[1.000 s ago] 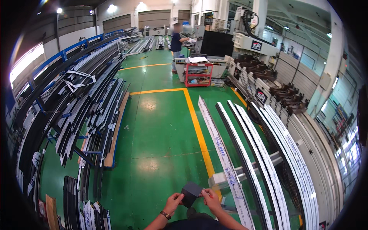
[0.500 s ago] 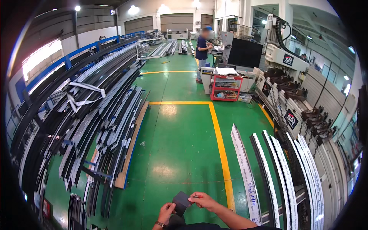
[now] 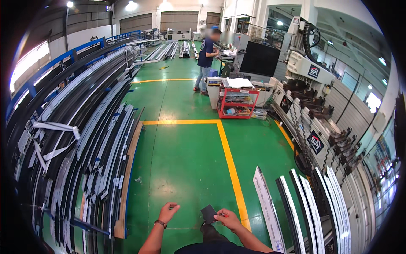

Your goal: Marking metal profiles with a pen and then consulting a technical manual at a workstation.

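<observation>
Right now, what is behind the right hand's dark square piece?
Green floor shows around the dark square piece in the right hand, a dark trouser leg below. Anything directly behind it is covered.

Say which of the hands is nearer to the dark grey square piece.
Right. The right hand grips the dark grey square piece at its right side; the left hand is off to its left, not touching it.

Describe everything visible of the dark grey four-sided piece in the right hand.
The dark grey four-sided piece shows a plain, matte-looking face; its material is uncertain. It is held askew in the view, above the glossy green floor. The right hand grips its right side; the left hand is apart from it.
</observation>
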{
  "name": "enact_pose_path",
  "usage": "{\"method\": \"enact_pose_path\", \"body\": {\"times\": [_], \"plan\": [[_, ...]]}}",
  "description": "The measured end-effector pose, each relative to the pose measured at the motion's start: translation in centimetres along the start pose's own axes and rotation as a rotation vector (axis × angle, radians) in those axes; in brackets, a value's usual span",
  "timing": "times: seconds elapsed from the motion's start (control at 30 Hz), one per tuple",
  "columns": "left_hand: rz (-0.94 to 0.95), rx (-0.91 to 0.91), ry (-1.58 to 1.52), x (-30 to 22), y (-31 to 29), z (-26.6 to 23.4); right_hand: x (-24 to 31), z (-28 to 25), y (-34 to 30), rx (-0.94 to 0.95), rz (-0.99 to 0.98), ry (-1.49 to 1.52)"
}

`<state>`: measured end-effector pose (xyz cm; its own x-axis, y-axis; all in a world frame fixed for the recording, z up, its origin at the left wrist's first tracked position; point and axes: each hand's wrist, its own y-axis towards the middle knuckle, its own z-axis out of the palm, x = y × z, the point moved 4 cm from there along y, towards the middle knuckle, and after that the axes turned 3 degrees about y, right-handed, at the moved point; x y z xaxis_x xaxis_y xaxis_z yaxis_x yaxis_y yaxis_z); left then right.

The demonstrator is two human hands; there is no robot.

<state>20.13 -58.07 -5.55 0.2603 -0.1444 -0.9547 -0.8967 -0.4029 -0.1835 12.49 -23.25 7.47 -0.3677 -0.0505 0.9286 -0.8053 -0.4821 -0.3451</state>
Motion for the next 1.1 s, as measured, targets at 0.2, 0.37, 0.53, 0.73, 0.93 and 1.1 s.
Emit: {"method": "enact_pose_path", "body": {"times": [0.2,0.37,0.53,0.73,0.93,1.1], "plan": [[-0.716,0.081,0.283,14.6,4.2,1.1,6.2,-6.7,20.2,0.024,-0.015,-0.109],[-0.647,0.144,0.502,9.6,17.6,-0.2,16.2,-9.0,37.1,0.117,-0.133,-0.305],[-0.577,0.248,0.675,7.2,29.1,4.1,23.4,-9.4,51.0,0.199,-0.183,-0.205],[-0.459,0.375,0.957,5.5,47.4,1.3,24.5,-10.5,69.4,0.163,-0.037,-0.246],[-0.252,0.57,1.256,3.2,69.8,-1.7,30.6,-12.3,85.6,0.021,0.067,-0.178],[-0.75,0.012,0.043,-2.9,98.2,-7.0,37.0,-16.0,99.3,-0.104,-0.072,-0.185]]}}
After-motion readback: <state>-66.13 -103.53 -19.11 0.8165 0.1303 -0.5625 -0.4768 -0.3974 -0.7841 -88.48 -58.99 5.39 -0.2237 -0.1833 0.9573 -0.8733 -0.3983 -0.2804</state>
